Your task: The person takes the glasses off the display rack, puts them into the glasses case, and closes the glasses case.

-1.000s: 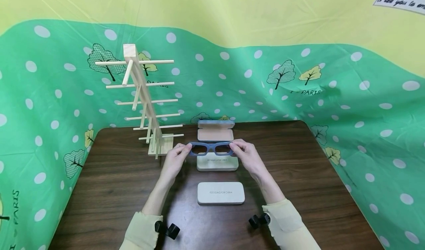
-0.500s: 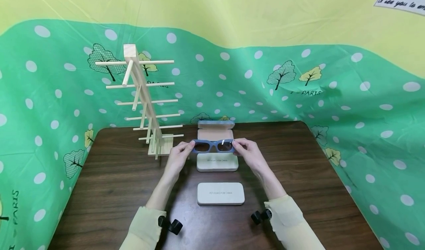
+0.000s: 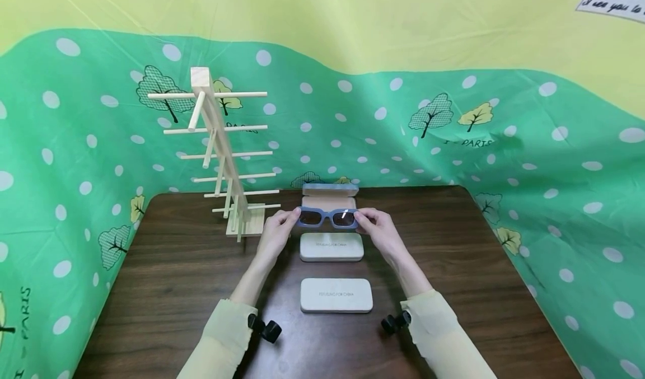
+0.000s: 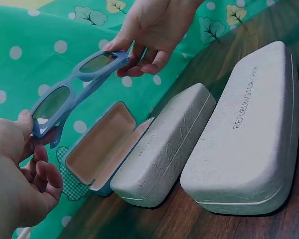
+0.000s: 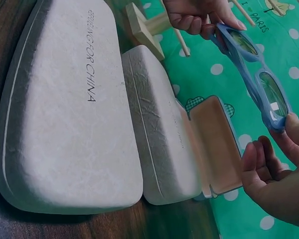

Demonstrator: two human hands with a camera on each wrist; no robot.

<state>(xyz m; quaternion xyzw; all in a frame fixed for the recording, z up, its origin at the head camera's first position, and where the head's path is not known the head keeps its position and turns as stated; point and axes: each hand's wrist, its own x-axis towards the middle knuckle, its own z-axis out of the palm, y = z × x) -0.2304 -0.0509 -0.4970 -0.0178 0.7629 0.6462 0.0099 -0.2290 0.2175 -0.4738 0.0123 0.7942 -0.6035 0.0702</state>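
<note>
Blue-framed sunglasses [image 3: 344, 219] with dark lenses are held up level in the head view, over the space between an open glasses case [image 3: 330, 190] and a white closed case [image 3: 331, 248]. My left hand [image 3: 275, 234] pinches their left end between thumb and fingers. At the opposite end, my right hand [image 3: 382, 234] pinches the frame the same way. In the left wrist view the temple arms of the sunglasses [image 4: 55, 105] lie folded behind the lenses. The open case, blue outside with a pinkish lining [image 5: 212, 142], has nothing in it that shows.
Nearer the person lies a second white closed case [image 3: 336, 295] with small lettering. A wooden peg rack [image 3: 200, 78] stands on the left, its base [image 3: 253, 222] close to my left hand. Behind the brown table [image 3: 453, 267] hangs a green and yellow patterned cloth [image 3: 353, 43].
Both hands have carried the sunglasses slightly away from the person and a little to the right, toward the open case. The lenses now tilt to show dark, and the grip is unchanged.
</note>
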